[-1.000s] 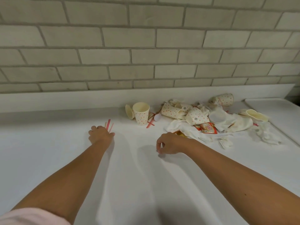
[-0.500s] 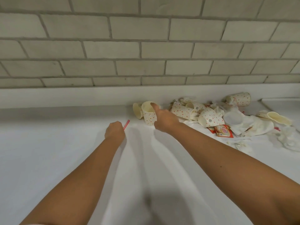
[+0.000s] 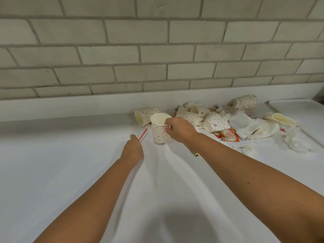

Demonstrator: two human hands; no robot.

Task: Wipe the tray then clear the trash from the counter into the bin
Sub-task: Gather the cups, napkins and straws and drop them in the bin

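Observation:
An upright dotted paper cup [image 3: 158, 131] stands on the white counter [image 3: 70, 163], and my right hand [image 3: 178, 129] pinches its rim on the right side. My left hand [image 3: 133, 149] is closed on red straws [image 3: 142, 135] just left of the cup. Behind the cup another dotted cup [image 3: 143, 116] lies on its side. To the right is a heap of trash: crushed dotted cups [image 3: 214, 122], a clear lid [image 3: 239, 121], crumpled napkins [image 3: 259, 128] and an orange sachet [image 3: 228, 135]. No bin is in view.
A grey brick wall [image 3: 157, 50] runs behind the counter's low white backsplash. A white tray [image 3: 296, 107] edge shows at the far right. A tipped cup [image 3: 245, 101] lies by the backsplash, another [image 3: 282, 119] lies near the tray. A small gold wrapper [image 3: 194, 152] peeks from under my right forearm.
My right hand reached from the counter front to the upright cup and took hold of its rim. My left hand gathered the red straws and shifted right toward the cup.

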